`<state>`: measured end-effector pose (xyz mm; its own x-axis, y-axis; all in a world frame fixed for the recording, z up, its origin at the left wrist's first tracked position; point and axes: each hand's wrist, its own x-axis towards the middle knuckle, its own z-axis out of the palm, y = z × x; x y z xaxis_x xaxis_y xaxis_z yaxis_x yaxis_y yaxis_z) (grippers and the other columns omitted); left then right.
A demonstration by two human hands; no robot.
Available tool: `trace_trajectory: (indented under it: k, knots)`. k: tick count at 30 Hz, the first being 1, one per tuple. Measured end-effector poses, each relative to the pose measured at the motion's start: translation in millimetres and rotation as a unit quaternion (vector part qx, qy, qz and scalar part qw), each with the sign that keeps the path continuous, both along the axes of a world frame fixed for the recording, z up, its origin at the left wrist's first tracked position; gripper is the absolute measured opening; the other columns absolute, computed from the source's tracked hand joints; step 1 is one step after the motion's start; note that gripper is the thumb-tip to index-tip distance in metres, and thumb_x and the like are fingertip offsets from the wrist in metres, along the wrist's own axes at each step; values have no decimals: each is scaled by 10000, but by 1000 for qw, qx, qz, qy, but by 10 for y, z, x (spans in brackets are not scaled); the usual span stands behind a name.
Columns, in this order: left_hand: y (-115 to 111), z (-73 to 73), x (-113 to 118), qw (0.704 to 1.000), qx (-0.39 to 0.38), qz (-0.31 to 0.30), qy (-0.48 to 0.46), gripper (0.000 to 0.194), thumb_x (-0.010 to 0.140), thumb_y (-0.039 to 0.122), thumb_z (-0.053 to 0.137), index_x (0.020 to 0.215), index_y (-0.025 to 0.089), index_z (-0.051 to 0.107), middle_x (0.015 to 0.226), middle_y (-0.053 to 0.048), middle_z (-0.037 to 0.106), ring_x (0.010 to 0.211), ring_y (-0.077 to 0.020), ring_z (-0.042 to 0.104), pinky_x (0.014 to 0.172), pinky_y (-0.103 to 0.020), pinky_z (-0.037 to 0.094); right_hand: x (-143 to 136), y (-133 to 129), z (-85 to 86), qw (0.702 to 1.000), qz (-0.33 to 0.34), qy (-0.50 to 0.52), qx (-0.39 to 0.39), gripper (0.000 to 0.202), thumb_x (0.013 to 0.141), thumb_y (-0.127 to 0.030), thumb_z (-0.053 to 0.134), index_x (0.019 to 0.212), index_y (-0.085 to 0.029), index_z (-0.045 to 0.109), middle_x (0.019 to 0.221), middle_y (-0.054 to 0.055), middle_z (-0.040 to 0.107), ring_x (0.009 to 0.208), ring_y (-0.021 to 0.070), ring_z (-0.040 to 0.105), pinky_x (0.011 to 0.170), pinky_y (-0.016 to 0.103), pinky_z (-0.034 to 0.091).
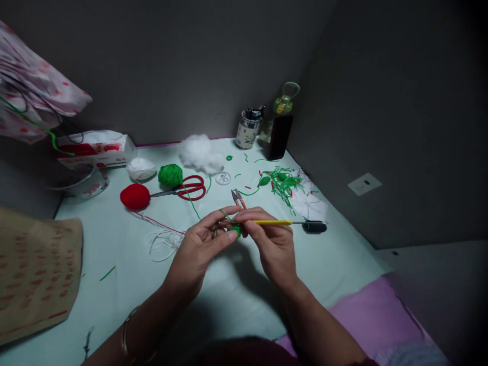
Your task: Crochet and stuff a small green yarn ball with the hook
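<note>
My left hand (198, 246) pinches a small green crochet piece (235, 230) above the pale green table (125, 249), with green yarn wound over its fingers. My right hand (272, 241) grips a yellow crochet hook (272, 222) with a black end, its tip at the green piece. The green strand runs back to a green yarn ball (170, 175). Small orange-handled snips (238, 198) lie just beyond my fingers.
On the table lie a red yarn ball (134, 196), red scissors (190, 187), a white yarn ball (141, 168), stuffing (201, 152), a pile of green scraps (284, 184), a pen cup (247, 129), a bottle (284, 104) and a tissue box (95, 150). A brown paper bag (34, 274) lies at the left.
</note>
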<state>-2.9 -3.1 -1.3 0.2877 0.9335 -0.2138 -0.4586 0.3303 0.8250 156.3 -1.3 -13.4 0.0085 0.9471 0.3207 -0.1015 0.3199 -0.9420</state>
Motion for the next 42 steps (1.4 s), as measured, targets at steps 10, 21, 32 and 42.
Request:
trace_trajectory:
  k: [10, 21, 32, 42]
  knots:
    - [1, -17, -62, 996, 11, 20, 82, 339, 845, 259, 782, 1184, 279, 769, 897, 9, 611, 755, -100, 510, 711, -222, 402, 33, -28, 17, 999, 7, 49, -6, 205, 1030, -266, 545, 947, -215, 725, 881, 26, 736, 693, 122, 658, 685, 280, 557]
    - [-25, 5, 17, 998, -48, 11, -26, 476, 797, 212, 825, 1262, 197, 725, 645, 95, 506, 463, -15, 258, 532, -130, 389, -29, -151, -30, 885, -121, -348, 283, 295, 970, -111, 584, 1197, -256, 706, 1018, 81, 727, 930, 204, 703, 769, 348, 597]
    - [-29, -33, 13, 999, -5, 32, 9, 475, 815, 226, 831, 1276, 256, 723, 881, 11, 651, 750, -82, 543, 751, -182, 469, -53, -54, -12, 986, -35, -99, 127, 222, 979, -136, 600, 1068, -262, 760, 958, 44, 731, 876, 173, 680, 738, 332, 565]
    - [39, -9, -20, 990, -96, -3, -101, 321, 796, 191, 822, 1116, 176, 800, 624, 80, 479, 534, -36, 365, 892, -261, 506, 30, -25, -8, 996, -50, -15, 75, 210, 995, -185, 580, 1008, -273, 770, 883, 24, 702, 711, 145, 610, 644, 311, 511]
